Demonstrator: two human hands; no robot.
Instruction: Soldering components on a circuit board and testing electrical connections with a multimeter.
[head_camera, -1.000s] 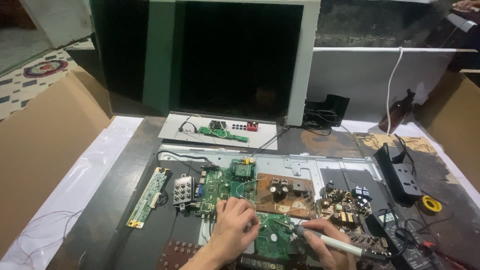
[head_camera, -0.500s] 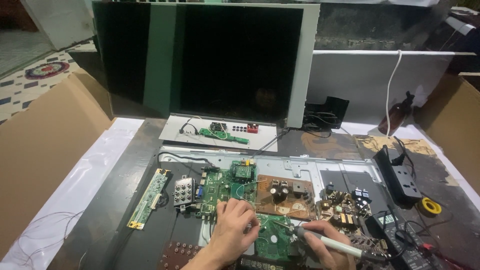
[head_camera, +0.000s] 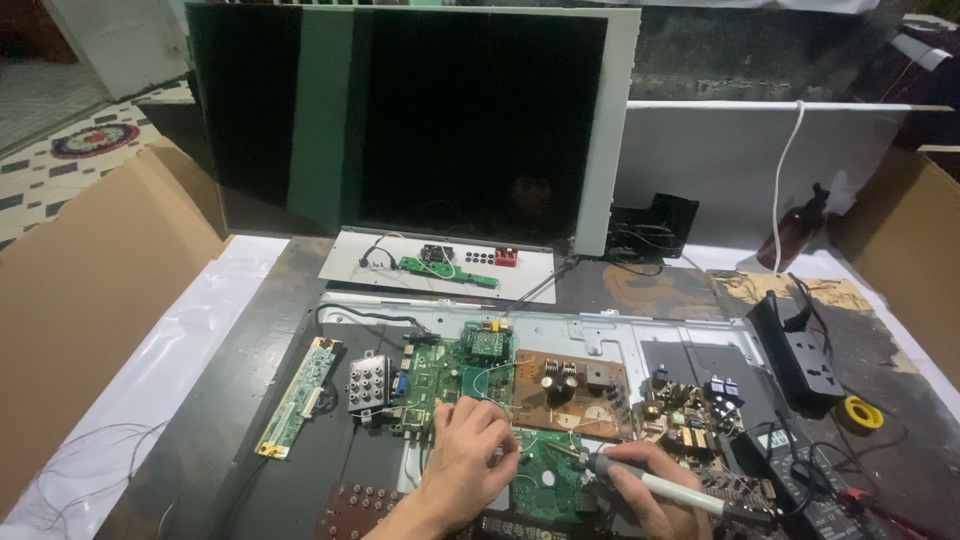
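Green, square printed circuit board (head_camera: 545, 485) is lying at 6 o'clock on the dark table (head_camera: 255, 350), exactly where it was before. The left hand (head_camera: 470, 455) is staying curled, fingertips pinching a thin wire over it. The right hand (head_camera: 650, 490) is still grasping a white pen-shaped soldering iron (head_camera: 665, 488), its tip touching the board.

My left hand (head_camera: 470, 455) and right hand (head_camera: 655, 490) are both bare — no gloves, no rings, no watch in view. Left forearm shows uncovered to the frame edge — no sleeve visible. Nails short. Right wrist is cut off, can't tell there.
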